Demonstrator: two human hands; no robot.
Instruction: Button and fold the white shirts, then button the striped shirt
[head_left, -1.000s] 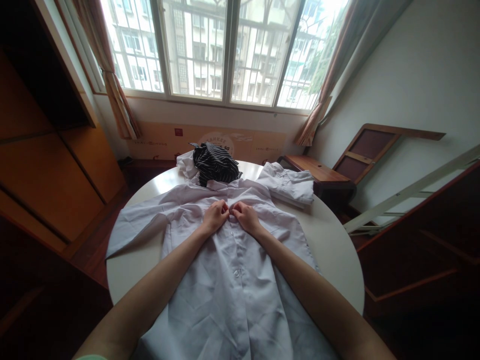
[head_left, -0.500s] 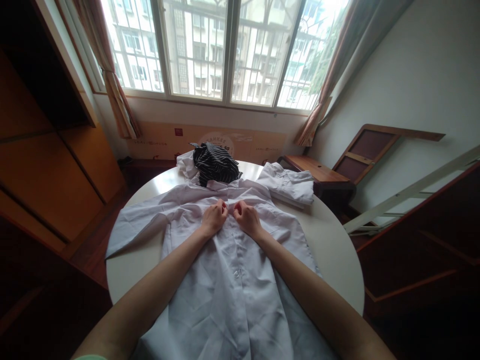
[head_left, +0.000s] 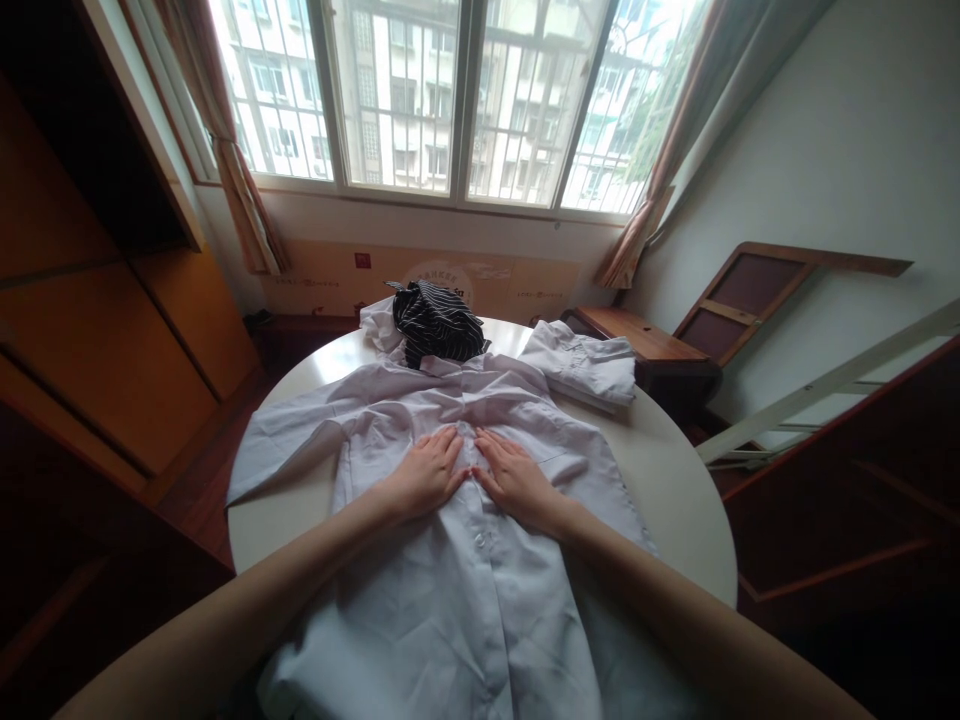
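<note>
Left hand, right hand: flat on shirt, fingers extended, thumbs splayed | striped cloth: near table's far edge

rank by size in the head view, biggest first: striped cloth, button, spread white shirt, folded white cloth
1. Spread white shirt
2. Folded white cloth and striped cloth: too alike to rank
3. Button

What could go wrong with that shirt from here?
The left hand and right hand lie flat on the rumpled shirt, so pressing might set creases. Its outstretched sleeve reaches the edge of the table and could slip over. The collar lies right by the striped cloth, so a forward push might shift that bundle.
</note>
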